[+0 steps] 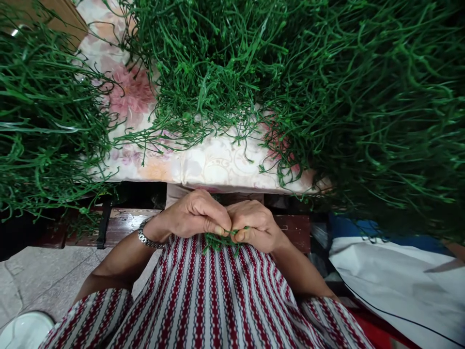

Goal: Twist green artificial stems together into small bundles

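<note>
My left hand [196, 213] and my right hand [256, 223] meet close to my body, just below the table's front edge. Both are closed, thumbs pressed against the fingers, pinching a small bunch of thin green plastic-looking stems [218, 242]. Some branched ends hang down in front of the striped shirt [218, 300]; the rest of the bunch is hidden behind the fingers. A metal-banded watch [145, 236] circles the left wrist.
Large heaps of similar green stems [225, 63] cover much of the flowered tablecloth [218, 165], with another heap [39, 121] at left. A cardboard box [65, 19] stands back left. White sheeting [399, 276] lies at right, a wooden bench [131, 223] below the table.
</note>
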Motion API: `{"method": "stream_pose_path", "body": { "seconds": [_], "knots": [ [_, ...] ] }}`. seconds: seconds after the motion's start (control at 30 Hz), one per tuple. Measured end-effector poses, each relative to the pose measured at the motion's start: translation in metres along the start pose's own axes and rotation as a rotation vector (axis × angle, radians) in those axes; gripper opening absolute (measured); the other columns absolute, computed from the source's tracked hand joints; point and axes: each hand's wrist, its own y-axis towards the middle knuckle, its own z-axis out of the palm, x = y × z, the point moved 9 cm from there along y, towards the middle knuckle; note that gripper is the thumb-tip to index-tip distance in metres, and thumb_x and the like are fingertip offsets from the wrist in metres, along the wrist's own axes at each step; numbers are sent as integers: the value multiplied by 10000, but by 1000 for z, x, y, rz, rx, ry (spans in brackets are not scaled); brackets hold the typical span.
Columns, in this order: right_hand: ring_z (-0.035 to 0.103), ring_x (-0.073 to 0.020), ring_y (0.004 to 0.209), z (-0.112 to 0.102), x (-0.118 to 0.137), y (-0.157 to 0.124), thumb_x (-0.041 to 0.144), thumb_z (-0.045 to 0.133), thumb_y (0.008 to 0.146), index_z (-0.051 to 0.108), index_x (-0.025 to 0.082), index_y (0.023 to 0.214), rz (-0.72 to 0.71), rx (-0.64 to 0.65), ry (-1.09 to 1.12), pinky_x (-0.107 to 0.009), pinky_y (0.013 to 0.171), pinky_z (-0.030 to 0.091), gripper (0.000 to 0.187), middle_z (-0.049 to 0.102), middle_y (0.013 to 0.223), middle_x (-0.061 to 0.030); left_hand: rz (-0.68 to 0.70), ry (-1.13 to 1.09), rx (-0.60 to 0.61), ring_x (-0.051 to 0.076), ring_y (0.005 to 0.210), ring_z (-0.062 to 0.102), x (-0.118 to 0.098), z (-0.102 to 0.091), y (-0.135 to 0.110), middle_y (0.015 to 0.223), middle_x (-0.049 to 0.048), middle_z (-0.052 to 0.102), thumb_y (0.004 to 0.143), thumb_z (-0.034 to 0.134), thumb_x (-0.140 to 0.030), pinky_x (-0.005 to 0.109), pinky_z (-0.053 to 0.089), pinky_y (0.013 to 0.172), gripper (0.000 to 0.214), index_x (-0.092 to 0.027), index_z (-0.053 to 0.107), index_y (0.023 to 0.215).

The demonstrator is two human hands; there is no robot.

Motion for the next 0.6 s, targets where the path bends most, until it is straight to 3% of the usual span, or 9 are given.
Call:
{"method": "stream_pose_path", "body": {
  "seconds": [0.13, 0.3, 0.47, 0.53, 0.6],
  "knots": [
    [457, -105, 535, -1, 17, -1, 281, 380, 937, 475, 185, 633, -22, 112, -340, -246, 578, 374, 333, 492, 530, 15, -19, 327, 100, 130, 564, 567, -13, 5, -3, 600, 44, 640, 874, 445, -173, 268, 420, 568, 241, -160, 604, 693],
    [398, -119, 563, -3, 29, 0, 161, 426, 895, 510, 177, 652, 54, 224, -807, -272, 553, 304, 258, 489, 584, 10, -40, 642, 117, 116, 525, 448, -21, 9, -3, 542, -2, 534, 765, 394, -17, 274, 324, 524, 245, -174, 483, 600],
    [389, -128, 572, -4, 50, -1, 133, 474, 854, 512, 188, 663, 22, 301, -901, -298, 540, 289, 202, 492, 596, 7, -43, 720, 225, 106, 463, 396, -30, 13, -8, 489, -28, 448, 705, 396, -10, 280, 318, 494, 234, -188, 433, 557],
    [384, -128, 554, -12, 59, -7, 124, 460, 840, 499, 196, 661, 43, 305, -827, -306, 524, 277, 197, 490, 590, 3, -26, 657, 121, 113, 482, 477, -43, -3, -10, 523, -20, 533, 741, 414, -19, 273, 373, 500, 235, -197, 512, 623],
    [373, -130, 527, -33, 66, -12, 144, 447, 844, 509, 206, 692, 118, 168, -775, -309, 505, 266, 175, 469, 562, 5, -8, 572, -97, 121, 539, 568, -57, -29, -11, 609, -10, 631, 787, 461, -39, 259, 441, 529, 225, -216, 596, 753]
  ]
}}
